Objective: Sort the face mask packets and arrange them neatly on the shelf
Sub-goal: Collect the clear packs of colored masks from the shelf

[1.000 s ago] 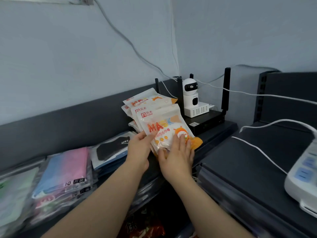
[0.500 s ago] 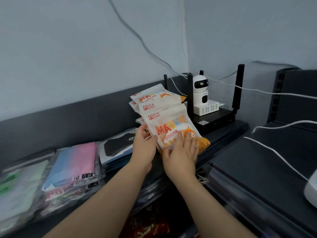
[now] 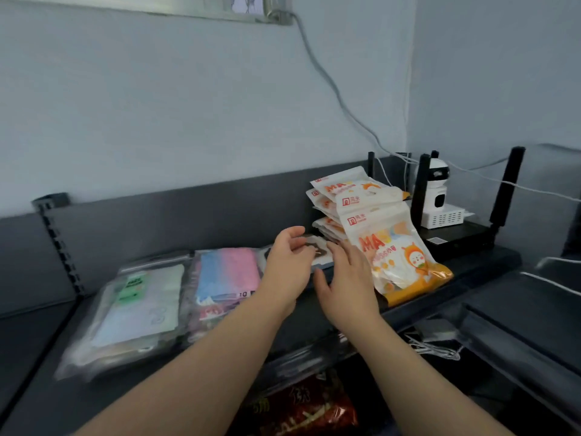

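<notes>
A leaning stack of white-and-orange mask packets (image 3: 386,243) stands on the dark shelf (image 3: 490,259) at the right. To its left lie a packet with a black mask (image 3: 317,250), a pink-and-blue packet (image 3: 228,273) and a pale green packet (image 3: 141,303). My left hand (image 3: 287,265) hovers over the black-mask packet with loosely bent fingers, holding nothing. Just left of the orange stack is my right hand (image 3: 342,278), fingers straight, apart from the front packet or barely brushing it.
A black router (image 3: 459,237) with upright antennas carries a small white camera (image 3: 438,196) at the shelf's right end. White cables run along the wall and over the dark surface at right. Red snack bags (image 3: 308,410) sit below the shelf.
Both hands have let go of the front orange packet and shifted left toward the black-mask packet. The view has swung left, showing more of the shelf.
</notes>
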